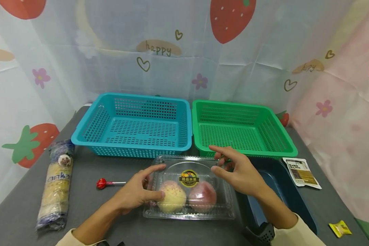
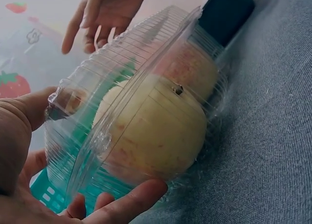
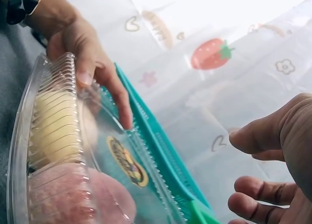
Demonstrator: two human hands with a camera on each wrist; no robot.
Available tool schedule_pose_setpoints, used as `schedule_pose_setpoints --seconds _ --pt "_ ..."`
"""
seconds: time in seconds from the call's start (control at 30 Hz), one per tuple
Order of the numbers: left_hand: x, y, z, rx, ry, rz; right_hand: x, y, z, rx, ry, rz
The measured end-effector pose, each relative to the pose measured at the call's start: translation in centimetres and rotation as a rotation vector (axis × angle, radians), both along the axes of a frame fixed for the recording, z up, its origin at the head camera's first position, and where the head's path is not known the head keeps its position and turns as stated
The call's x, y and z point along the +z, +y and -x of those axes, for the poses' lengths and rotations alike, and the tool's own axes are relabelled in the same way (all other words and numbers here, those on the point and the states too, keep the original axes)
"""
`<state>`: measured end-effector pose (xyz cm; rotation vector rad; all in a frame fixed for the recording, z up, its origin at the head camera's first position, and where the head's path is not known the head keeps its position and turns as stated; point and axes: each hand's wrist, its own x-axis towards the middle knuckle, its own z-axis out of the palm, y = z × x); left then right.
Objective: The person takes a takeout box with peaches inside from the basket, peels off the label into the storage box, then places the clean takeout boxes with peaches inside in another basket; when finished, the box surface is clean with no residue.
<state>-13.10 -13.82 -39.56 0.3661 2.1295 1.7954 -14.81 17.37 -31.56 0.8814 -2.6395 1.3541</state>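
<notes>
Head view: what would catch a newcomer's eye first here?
The clear clamshell box of two apples sits front and centre on the grey table; the left hand grips its left end while the right hand hovers open just above its right side. Behind it stand a blue basket and a green basket, side by side.

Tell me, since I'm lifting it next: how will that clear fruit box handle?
The clamshell box looks thin and ribbed, so it probably flexes under a squeeze. Two round fruits inside likely make it heavy and may shift. The left hand grips its end; supporting both ends seems safer.
</notes>
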Motion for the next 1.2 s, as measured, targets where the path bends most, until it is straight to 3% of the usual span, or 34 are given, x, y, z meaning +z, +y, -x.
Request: schedule_pose_setpoints --seconds 0.83,1.2 --pt "-0.1 0.1 0.0 0.005 -0.013 0.007 -3.1 -3.7 1.4 0.071 -0.013 -0.134" --pt "-0.1 0.1 0.0 0.005 -0.019 -0.015 -3.4 -4.6 1.5 0.003 0.004 -0.261"
